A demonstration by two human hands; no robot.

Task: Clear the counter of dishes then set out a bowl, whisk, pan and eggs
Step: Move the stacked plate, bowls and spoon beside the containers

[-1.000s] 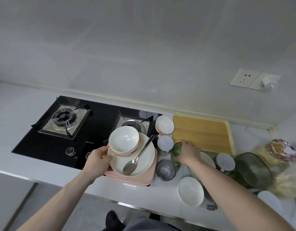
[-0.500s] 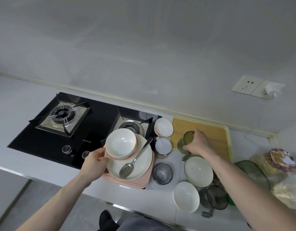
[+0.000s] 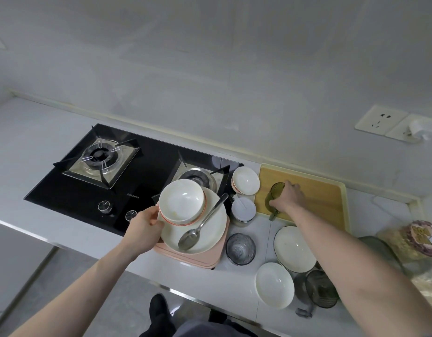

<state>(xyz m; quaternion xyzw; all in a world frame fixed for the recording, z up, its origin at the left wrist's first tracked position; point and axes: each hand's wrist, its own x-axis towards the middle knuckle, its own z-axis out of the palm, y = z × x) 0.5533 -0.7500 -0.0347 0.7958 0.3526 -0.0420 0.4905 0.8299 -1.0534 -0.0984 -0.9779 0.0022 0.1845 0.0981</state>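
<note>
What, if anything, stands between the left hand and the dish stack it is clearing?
Nothing visible does. The left hand already grips the stack's near-left rim, at the white plate and the bowl on it. A spoon lies loose on the plate's right side, away from the hand.

A white bowl (image 3: 181, 203) with a red rim band sits upright on a cream plate (image 3: 205, 227), beside a metal spoon (image 3: 198, 229) lying bowl-up; both rest on stacked pink trays (image 3: 210, 260) at the table's front edge. A green glass mug (image 3: 273, 197) (handle toward the viewer) stands on the wooden board (image 3: 319, 198). Two white bowls (image 3: 294, 249) (image 3: 274, 284) sit near the front right.
</note>
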